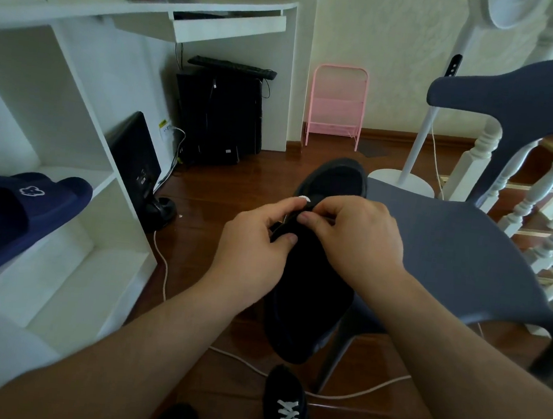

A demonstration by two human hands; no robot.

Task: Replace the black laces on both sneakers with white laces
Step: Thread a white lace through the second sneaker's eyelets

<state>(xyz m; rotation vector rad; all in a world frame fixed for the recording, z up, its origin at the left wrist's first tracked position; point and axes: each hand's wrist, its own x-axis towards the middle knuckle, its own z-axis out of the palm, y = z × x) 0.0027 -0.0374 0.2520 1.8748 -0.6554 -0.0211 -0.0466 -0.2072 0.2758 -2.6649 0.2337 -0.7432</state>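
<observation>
A black sneaker (311, 296) hangs in the air in front of me, toe pointing away, held between both hands. My left hand (255, 244) grips its left side near the eyelets, fingers curled. My right hand (356, 236) pinches at the tongue area from the right. A short bit of white lace (304, 198) shows between my fingertips. The rest of that lace is hidden by my hands. Down on the floor near the bottom edge stands a second black sneaker (288, 407), laced in white.
A grey-blue chair (466, 246) stands right beside the held sneaker. White shelving (81, 165) with a navy slipper (20, 217) fills the left. A white cable (345, 396) runs across the wooden floor. A fan base (401, 183) and stair railing (536, 205) lie to the right.
</observation>
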